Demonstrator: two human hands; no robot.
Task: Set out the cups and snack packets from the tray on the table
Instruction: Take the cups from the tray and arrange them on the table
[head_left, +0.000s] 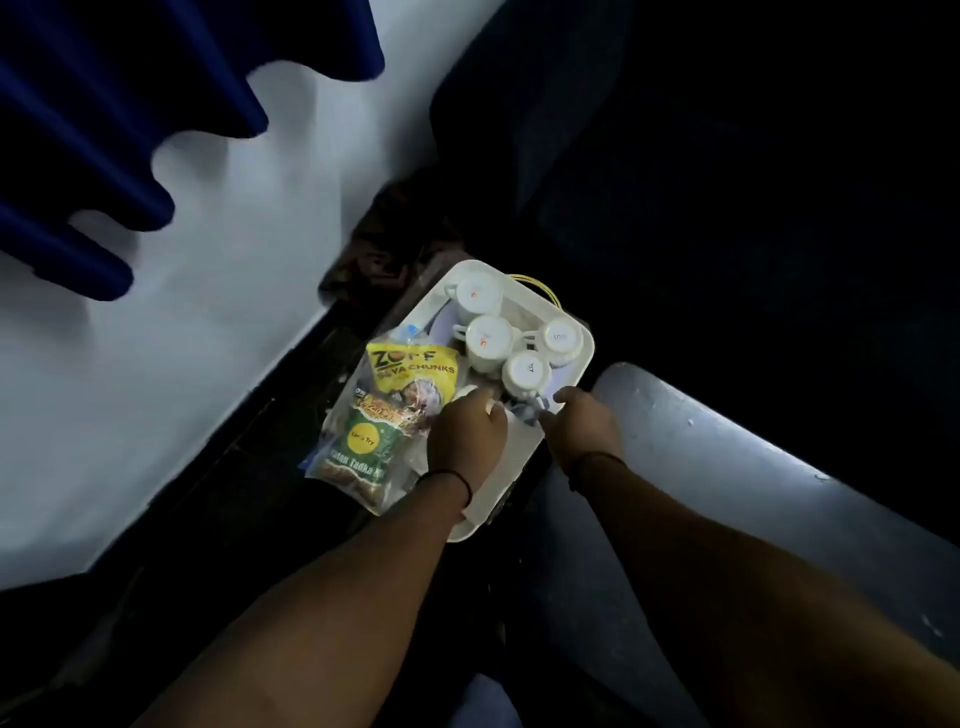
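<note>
A white tray (582, 358) sits in the middle of the head view. Several white cups (488, 340) stand upside down in its far right part. In the left part lies a yellow Zoff soya chunks packet (415, 369), with a green snack packet (374, 447) below it, jutting over the tray's near left edge. My left hand (467, 434) rests inside the tray, fingers curled over a white cup (467, 392) that is mostly hidden. My right hand (584, 423) curls around the tray's right rim. Something crumpled and grey lies between the hands.
A dark blue curtain (104, 130) hangs at the upper left over a pale wall (208, 312). A pale grey surface (753, 467) runs along the right of the tray. A yellow wire loop (535, 286) shows behind the tray. The surroundings are very dark.
</note>
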